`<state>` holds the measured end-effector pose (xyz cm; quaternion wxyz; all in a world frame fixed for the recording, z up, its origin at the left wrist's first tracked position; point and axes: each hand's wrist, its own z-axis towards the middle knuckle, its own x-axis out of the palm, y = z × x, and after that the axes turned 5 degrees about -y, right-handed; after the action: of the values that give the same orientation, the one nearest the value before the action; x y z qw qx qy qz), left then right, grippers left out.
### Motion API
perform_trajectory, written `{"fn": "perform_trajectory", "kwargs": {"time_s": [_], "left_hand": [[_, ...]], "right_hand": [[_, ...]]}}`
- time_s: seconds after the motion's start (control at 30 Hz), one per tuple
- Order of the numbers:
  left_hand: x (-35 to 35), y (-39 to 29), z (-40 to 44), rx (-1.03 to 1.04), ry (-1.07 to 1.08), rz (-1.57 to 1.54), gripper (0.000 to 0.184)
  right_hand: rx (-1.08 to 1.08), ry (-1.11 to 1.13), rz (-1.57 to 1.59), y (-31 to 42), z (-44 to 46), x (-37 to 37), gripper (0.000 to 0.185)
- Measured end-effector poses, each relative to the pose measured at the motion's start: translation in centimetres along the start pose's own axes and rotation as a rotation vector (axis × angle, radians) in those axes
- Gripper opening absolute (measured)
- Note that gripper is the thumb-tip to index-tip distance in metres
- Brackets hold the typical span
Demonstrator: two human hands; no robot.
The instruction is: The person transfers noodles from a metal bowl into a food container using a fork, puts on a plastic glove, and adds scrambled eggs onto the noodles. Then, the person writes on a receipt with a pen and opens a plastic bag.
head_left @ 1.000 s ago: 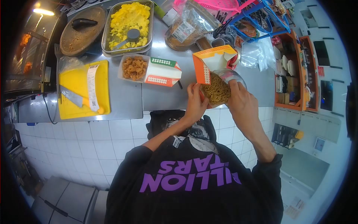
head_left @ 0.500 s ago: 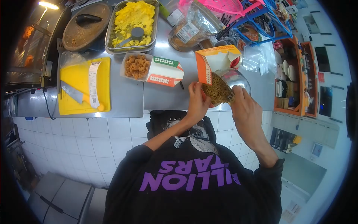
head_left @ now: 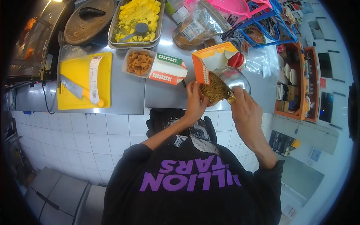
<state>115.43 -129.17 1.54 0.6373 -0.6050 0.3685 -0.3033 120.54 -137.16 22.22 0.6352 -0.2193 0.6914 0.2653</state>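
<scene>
My left hand [head_left: 195, 100] is closed on the near left side of an orange paper food box [head_left: 203, 68], whose lid stands up. Brown noodles [head_left: 213, 88] fill the box's opening. A shiny metal bowl [head_left: 239, 77] is tipped against the box with its mouth toward the noodles. My right hand [head_left: 244, 107] grips the bowl's near rim. To the left sits a second, open paper box [head_left: 166, 69] with fried chicken pieces [head_left: 139, 62] in it. How much noodle is still inside the bowl is hidden.
A yellow cutting board [head_left: 70, 92] holds a knife [head_left: 77, 89] and a paper receipt [head_left: 94, 79]. Behind stand a tray [head_left: 162, 22] of yellow food with a scoop [head_left: 141, 29], a stone mortar [head_left: 71, 34], a plastic jar [head_left: 189, 32] and a blue basket [head_left: 275, 24].
Noodles have shifted further from the metal bowl into the orange box, and the bowl sits slightly lower and more to the left. My view has tilted a little.
</scene>
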Motion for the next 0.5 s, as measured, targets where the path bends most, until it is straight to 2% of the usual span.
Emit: {"fn": "perform_trajectory", "kwargs": {"time_s": [0.1,0.2,0.27,0.4,0.5], "left_hand": [[-0.4,0.6,0.2,-0.022,-0.014,0.012,0.061],[-0.2,2.0,0.1,0.062,-0.085,0.08,0.059],[-0.5,2.2,0.0,-0.028,-0.055,0.023,0.057],[-0.8,3.3,0.0,-0.016,-0.074,0.068,0.054],[-0.8,4.5,0.1,-0.08,-0.057,0.066,0.053]], "right_hand": [[-0.023,-0.012,-0.018,0.0,0.0,0.7,0.025],[-0.05,-0.027,0.009,-0.1,0.1,1.5,0.025],[-0.057,-0.034,0.016,-0.6,0.4,2.4,0.025],[-0.102,-0.063,0.005,-0.7,0.7,3.1,0.025],[-0.113,-0.071,-0.003,-0.4,0.8,3.2,0.026]]}}
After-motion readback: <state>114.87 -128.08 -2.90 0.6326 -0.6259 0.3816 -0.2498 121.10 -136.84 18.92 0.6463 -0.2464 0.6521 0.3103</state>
